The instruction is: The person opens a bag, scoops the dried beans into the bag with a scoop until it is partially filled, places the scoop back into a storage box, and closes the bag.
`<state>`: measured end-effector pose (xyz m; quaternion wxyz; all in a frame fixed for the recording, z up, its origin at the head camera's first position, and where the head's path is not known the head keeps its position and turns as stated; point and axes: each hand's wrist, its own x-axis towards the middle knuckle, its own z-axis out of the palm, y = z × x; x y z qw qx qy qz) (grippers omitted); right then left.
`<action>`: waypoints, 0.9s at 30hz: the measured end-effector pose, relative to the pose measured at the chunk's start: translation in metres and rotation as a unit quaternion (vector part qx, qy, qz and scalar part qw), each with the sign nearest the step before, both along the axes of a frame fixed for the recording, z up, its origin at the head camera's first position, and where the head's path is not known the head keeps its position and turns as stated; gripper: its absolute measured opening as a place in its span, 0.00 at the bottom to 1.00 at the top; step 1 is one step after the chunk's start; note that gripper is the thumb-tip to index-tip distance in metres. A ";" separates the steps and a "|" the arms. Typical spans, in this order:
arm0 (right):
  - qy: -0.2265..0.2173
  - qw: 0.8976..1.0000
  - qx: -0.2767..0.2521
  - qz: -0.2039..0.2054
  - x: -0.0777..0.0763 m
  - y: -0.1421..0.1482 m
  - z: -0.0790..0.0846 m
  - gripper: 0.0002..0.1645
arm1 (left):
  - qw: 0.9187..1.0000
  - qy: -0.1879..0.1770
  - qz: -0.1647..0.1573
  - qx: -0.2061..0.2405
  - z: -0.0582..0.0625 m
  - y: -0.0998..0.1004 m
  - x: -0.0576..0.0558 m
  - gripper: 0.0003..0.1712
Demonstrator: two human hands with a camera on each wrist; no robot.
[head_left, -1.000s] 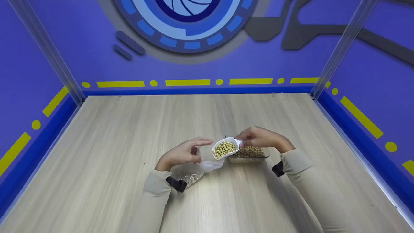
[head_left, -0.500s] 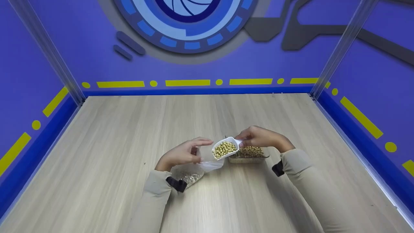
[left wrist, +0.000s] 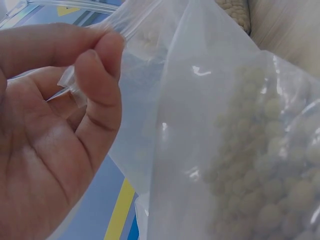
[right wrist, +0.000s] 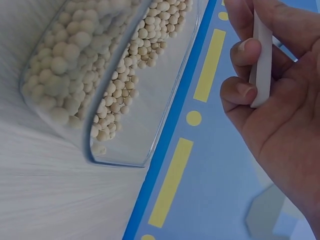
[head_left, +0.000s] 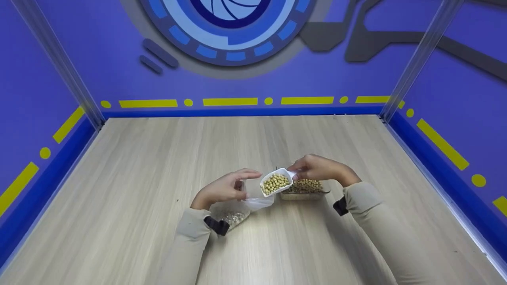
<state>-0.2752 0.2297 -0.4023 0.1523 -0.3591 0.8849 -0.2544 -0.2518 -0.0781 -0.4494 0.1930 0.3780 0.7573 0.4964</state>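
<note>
Clear plastic [left wrist: 137, 52] is puckering where the left hand [head_left: 222, 188] is pinching a bag [left wrist: 192, 145]; near the bag's mouth, the right hand [head_left: 317, 168] is gripping a white scoop [head_left: 282, 170] of beans [head_left: 274, 183] by its handle [right wrist: 264, 62]. Alongside, a transparent bean container [head_left: 304, 196] is resting on the table [head_left: 158, 158].

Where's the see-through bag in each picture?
Head: the clear plastic bag is left of centre, below the middle, by the left hand.
Left wrist: it fills most of the middle and right.
Right wrist: it isn't in this picture.
Shared landmark: yellow stripes on the blue wall.
</note>
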 end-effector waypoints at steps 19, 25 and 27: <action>0.027 0.999 0.021 0.019 0.003 -0.005 0.005 0.14 | 1.000 -0.011 0.012 -0.015 0.000 0.000 0.000 0.38; 0.036 0.999 0.020 0.032 0.001 -0.006 0.006 0.13 | 1.000 -0.009 0.011 -0.015 -0.001 0.000 0.000 0.38; 0.040 0.998 0.018 0.040 0.001 -0.006 0.006 0.12 | 1.000 -0.007 0.009 -0.015 -0.001 0.000 -0.001 0.38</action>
